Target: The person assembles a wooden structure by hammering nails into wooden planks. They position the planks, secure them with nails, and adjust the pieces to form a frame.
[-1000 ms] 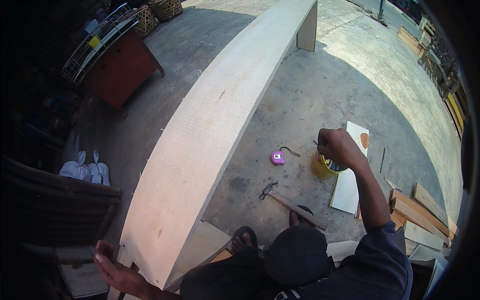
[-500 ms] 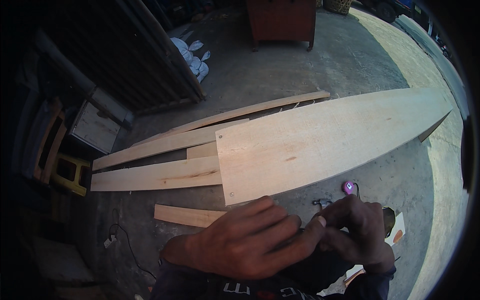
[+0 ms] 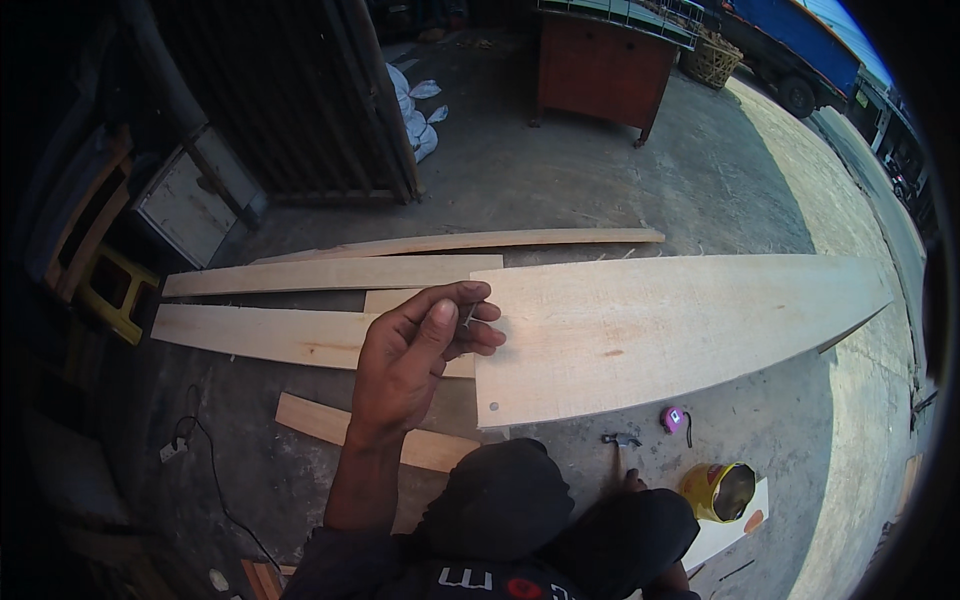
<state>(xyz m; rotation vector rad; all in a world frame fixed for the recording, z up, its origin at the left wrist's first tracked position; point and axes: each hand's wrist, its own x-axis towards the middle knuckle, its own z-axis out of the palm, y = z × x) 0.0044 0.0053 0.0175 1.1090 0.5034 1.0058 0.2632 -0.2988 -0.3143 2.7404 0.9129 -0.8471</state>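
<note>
My left hand [image 3: 405, 355] is raised over the near-left end of the wide pale board [image 3: 660, 330]. A thin nail [image 3: 470, 314] is pinched between its fingers. Down by my knee, my right hand [image 3: 635, 482] is at the handle of a claw hammer [image 3: 621, 440] that lies on the floor. The knee hides most of that hand, but its visible fingers close round the handle. A round metal fastener head [image 3: 494, 406] shows at the wide board's near-left corner. Narrower planks [image 3: 260, 325] extend leftward from under the board.
Right of my knees stand a yellow tin [image 3: 715, 490] and a pink tape measure [image 3: 674, 419]. A short plank [image 3: 310, 415] and a power cord [image 3: 215, 470] lie on the left. A yellow stool [image 3: 115, 290], white sacks [image 3: 420, 120] and a red cabinet [image 3: 600, 75] stand farther off.
My hands were together in front of me and have parted. The left rose with the nail; the right went down to the hammer. The view has tilted upward.
</note>
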